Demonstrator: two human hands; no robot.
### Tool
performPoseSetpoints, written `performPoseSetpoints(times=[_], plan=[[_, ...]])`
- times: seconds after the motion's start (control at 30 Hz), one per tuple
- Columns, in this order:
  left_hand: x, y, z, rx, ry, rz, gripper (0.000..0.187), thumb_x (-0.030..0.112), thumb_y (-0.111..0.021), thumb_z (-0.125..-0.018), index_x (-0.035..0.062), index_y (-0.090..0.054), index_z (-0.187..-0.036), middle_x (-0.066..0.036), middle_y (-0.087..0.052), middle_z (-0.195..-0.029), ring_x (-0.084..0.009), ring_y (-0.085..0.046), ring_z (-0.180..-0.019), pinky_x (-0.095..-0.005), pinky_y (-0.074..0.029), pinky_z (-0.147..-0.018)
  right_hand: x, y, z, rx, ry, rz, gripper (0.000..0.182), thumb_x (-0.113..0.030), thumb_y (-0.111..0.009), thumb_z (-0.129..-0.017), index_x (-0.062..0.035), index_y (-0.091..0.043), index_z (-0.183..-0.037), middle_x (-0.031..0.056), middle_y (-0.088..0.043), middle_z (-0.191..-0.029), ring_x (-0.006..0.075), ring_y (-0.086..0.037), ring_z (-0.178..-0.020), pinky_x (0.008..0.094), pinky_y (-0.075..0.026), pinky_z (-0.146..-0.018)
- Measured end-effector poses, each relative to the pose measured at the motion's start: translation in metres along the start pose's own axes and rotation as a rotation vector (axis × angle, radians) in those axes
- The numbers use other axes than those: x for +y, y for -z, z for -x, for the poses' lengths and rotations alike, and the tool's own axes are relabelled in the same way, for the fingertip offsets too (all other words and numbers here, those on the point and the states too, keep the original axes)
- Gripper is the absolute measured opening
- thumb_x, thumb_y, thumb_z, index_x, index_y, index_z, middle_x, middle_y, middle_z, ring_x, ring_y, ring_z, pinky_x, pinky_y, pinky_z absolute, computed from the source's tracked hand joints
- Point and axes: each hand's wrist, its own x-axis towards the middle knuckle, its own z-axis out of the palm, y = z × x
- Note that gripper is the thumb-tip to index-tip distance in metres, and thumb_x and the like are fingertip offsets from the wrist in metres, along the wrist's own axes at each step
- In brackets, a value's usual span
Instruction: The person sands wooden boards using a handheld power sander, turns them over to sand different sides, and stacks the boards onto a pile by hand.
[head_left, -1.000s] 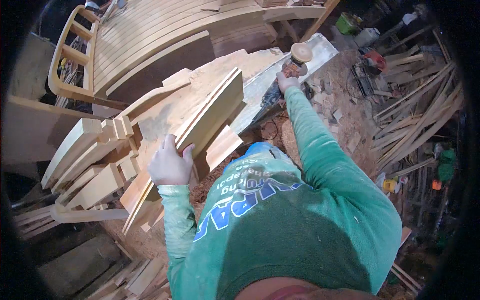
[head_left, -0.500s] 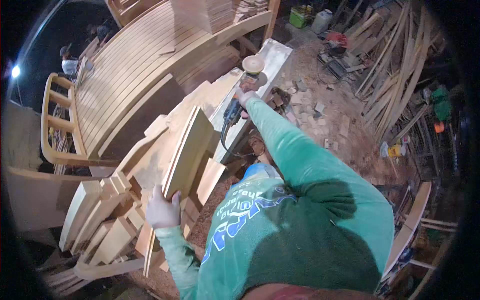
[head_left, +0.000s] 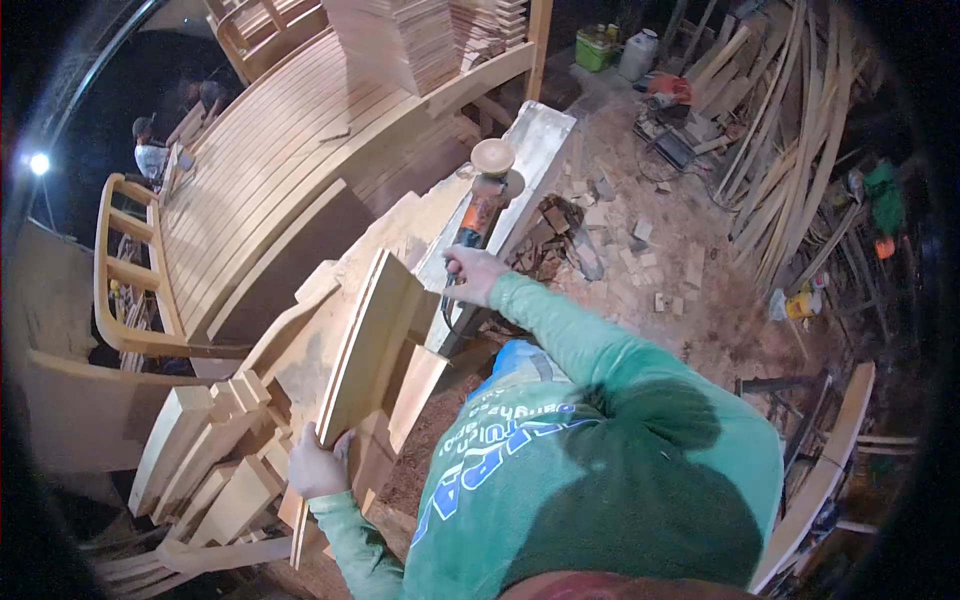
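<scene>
My left hand (head_left: 318, 462) grips the lower end of a long wooden board (head_left: 375, 335), thumb on one side and fingers on the other. The board appears to be layered or paired with another and leans across other timber. My right hand (head_left: 474, 275) is closed around the tail end of an angle grinder (head_left: 481, 212), near its dark cord (head_left: 446, 312). The grinder lies on a whitish plank (head_left: 540, 140) with its round disc facing up. Part of the grinder's tail is hidden by my fingers.
Curved wooden pieces (head_left: 205, 450) are stacked at the lower left. A large slatted wooden frame (head_left: 290, 150) stands behind the bench. Offcuts (head_left: 640, 262) litter the floor at right, beside long wood strips (head_left: 800, 150). Another person (head_left: 150, 150) is at the far left.
My right hand has slid back from the grinder's body to its tail end, and the grinder now rests on the plank. My left hand still holds the board.
</scene>
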Motion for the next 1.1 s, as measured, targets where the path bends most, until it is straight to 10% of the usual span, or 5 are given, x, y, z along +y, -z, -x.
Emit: performPoseSetpoints(times=[0.27,0.5,0.67,0.83,1.1], plan=[[-0.004,0.0,0.001,0.077,-0.054,0.027,0.058,0.054,-0.09,-0.061,0.0123,-0.068,-0.096,-0.013,-0.071,-0.079,-0.0385,-0.069,-0.074,-0.0488,-0.053,-0.065,-0.019,0.027,-0.003,-0.231,-0.046,-0.007,0.054,-0.024,-0.079,-0.076,-0.0018,-0.061,-0.123,0.0076,-0.067,-0.079,0.0278,-0.068,-0.08,0.0402,-0.057,-0.081],[0.024,0.12,-0.013,0.234,-0.291,0.096,0.055,0.034,-0.098,-0.051,0.0078,-0.061,-0.083,-0.014,-0.063,-0.069,-0.0324,-0.062,-0.061,-0.0414,-0.047,-0.057,-0.032,0.091,-0.032,-0.272,0.569,-0.142,0.069,-0.022,-0.088,-0.071,-0.006,-0.057,-0.131,0.0188,-0.065,-0.115,0.0356,-0.067,-0.103,0.0423,-0.055,-0.089],[0.106,0.255,-0.069,0.346,-0.532,-0.024,0.056,0.038,-0.097,-0.046,0.0074,-0.063,-0.077,-0.012,-0.059,-0.062,-0.0297,-0.061,-0.057,-0.0394,-0.048,-0.057,-0.026,0.185,-0.036,-0.525,0.344,-0.86,0.075,-0.021,-0.085,-0.071,-0.0025,-0.05,-0.136,0.0229,-0.061,-0.119,0.0399,-0.066,-0.104,0.0476,-0.057,-0.088],[0.171,0.357,-0.194,-0.056,-0.524,0.139,0.066,0.014,-0.091,-0.061,0.0065,-0.058,-0.117,-0.014,-0.064,-0.106,-0.0302,-0.07,-0.089,-0.0421,-0.063,-0.077,-0.034,0.264,-0.026,-0.663,0.19,-1.373,0.081,-0.019,-0.082,-0.072,0.0011,-0.043,-0.14,0.0269,-0.058,-0.124,0.0442,-0.065,-0.106,0.053,-0.058,-0.086],[0.388,0.45,-0.282,0.794,-1.111,0.182,0.045,0.02,-0.088,-0.075,0.0066,-0.071,-0.115,-0.011,-0.074,-0.108,-0.0253,-0.072,-0.1,-0.0366,-0.056,-0.088,-0.067,0.363,-0.063,-0.547,0.267,-1.544,0.091,-0.017,-0.077,-0.072,0.0069,-0.031,-0.147,0.0333,-0.052,-0.131,0.0511,-0.063,-0.108,0.0616,-0.06,-0.083]])
